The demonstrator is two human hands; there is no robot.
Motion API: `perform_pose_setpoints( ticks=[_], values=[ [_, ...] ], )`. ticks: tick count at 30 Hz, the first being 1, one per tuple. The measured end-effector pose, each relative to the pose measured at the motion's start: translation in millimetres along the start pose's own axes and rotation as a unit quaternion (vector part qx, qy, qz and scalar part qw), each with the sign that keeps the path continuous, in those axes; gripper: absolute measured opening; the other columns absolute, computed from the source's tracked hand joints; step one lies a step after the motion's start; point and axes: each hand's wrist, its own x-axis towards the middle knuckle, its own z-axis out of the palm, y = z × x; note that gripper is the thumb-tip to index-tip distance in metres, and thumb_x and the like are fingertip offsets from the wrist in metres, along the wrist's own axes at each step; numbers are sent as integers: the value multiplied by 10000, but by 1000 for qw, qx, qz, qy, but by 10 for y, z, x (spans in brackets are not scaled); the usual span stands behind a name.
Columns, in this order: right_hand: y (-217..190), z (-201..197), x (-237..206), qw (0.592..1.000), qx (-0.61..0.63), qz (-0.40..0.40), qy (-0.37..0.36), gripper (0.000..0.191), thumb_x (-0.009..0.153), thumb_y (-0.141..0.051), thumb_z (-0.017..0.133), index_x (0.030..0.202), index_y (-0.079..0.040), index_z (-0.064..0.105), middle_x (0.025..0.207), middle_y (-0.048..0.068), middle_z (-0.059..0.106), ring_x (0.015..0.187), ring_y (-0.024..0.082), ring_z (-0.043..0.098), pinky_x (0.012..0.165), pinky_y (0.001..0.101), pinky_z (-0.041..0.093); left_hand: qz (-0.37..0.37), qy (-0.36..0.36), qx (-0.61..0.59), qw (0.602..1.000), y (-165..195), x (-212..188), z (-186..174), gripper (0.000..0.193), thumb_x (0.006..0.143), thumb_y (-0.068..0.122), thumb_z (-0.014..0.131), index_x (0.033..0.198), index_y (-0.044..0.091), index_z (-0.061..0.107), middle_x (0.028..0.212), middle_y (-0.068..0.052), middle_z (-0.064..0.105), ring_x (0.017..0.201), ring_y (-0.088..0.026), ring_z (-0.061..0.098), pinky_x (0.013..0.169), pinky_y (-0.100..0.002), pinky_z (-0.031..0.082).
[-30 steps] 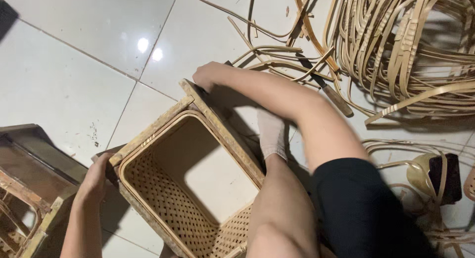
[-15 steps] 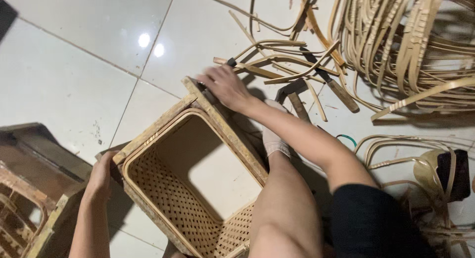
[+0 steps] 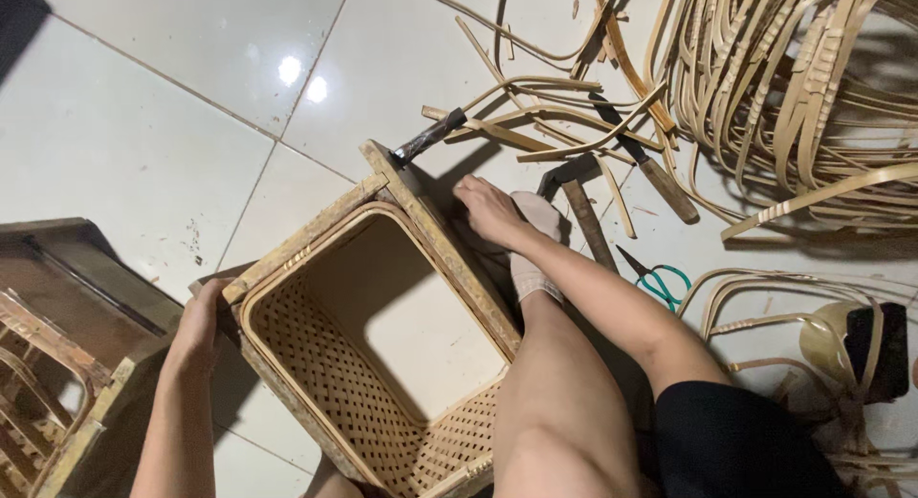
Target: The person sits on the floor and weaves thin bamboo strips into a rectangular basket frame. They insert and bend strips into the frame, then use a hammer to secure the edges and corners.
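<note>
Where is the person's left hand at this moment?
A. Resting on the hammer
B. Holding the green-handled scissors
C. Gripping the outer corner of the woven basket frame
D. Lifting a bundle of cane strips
C: the left hand clasps the near-left corner of the woven basket, far from the scissors.

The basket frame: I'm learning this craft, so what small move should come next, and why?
Probably the right hand slides up to the dark-handled tool lying at the frame's top corner, since it rests empty on the basket rim while the left hand steadies the opposite corner.
</note>
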Motion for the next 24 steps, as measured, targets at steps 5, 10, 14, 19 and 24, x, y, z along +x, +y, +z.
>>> perform_pose_setpoints(
  ticks=[5,10,14,19,24],
  values=[
    [-89,-17,-49,998,22,62,10,352,730,121,645,1071,35,664,1056,192,605,990,398,637,847,461,546,10,9,27,1000,-62,68,-67,508,1017,356,472,1247,-64,641,878,-84,562,815,-207,486,718,-378,386],
    [-211,35,-7,996,20,87,14,186,828,97,646,997,18,655,1022,184,611,913,362,659,780,449,565,-27,31,68,997,-68,-34,-110,560,996,398,475,1263,-61,653,992,-200,628,955,-271,539,870,-451,394],
    [-253,95,42,997,32,64,39,125,861,71,677,969,19,643,990,182,614,850,352,654,714,450,561,-2,26,64,998,-15,-242,-141,603,974,416,474,1326,-44,641,1205,-269,643,1177,-362,541,1042,-556,364],
    [-218,131,19,993,79,63,57,123,895,56,687,993,14,625,991,158,631,808,281,667,664,369,579,-58,40,84,994,58,-381,-127,640,941,451,441,1446,73,549,1491,-287,475,1448,-440,355,1173,-679,207],
    [-195,97,-38,988,91,107,64,122,880,41,725,968,1,651,954,147,646,786,270,674,655,365,565,-43,24,95,994,81,-314,-96,656,932,448,445,1440,50,561,1522,-283,469,1489,-423,312,1210,-651,156]
  ],
)
